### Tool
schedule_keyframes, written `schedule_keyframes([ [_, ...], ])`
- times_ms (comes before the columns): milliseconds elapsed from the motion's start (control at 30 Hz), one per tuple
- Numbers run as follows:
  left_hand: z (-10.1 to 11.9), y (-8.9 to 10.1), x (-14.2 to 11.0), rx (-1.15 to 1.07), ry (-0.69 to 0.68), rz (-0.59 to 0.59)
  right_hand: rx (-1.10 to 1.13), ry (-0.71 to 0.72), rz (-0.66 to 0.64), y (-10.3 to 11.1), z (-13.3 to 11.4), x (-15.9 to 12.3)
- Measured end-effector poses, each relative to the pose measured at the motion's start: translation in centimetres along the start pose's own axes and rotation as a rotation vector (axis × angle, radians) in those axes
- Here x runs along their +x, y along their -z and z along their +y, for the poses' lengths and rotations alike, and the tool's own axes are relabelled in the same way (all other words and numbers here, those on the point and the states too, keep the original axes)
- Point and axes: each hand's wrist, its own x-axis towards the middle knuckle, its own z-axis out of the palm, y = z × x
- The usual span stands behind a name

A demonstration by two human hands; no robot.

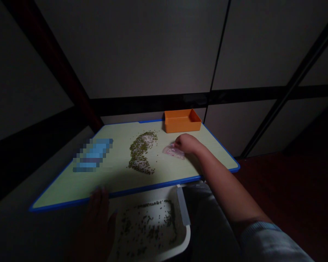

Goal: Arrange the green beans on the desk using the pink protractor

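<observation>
Pale-green, blue-edged bench (71,185): my right fingers (177,142) pinch a pinkish fan-shaped sheet (173,152) by its top, likely freeing its lower edge, beside loose green grains (138,149). Left fingers (98,198) outstretched, nothing visibly held.

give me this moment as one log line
right hand: holding pink protractor | left hand: beside white bin, contact unclear | mung beans: curved spread on table, more in bin | orange box: far edge
</observation>
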Motion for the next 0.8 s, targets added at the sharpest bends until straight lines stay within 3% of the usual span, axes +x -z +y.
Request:
schedule_keyframes([
  [100, 0.0, 0.0, 0.0, -0.002, -0.002, 0.01, 0.028, -0.055, 0.069, -0.1, 0.1, 0.0],
  [167, 0.0, 0.1, 0.0, -0.01, 0.012, 0.005, 0.144, 0.005, 0.062, -0.2, 0.0, -0.1],
  [367, 0.1, 0.4, -0.1, -0.032, 0.016, -0.02, 0.506, 0.259, -0.158, -0.6, -1.4, -0.4],
  [533, 0.1, 0.2, 0.0, -0.024, 0.001, 0.011, 0.486, 0.302, -0.222, -1.0, -2.2, -0.5],
  [800, 0.1, 0.6, 0.0, -0.036, 0.036, -0.044, 0.284, 0.225, -0.15, -0.7, -1.2, -0.4],
])
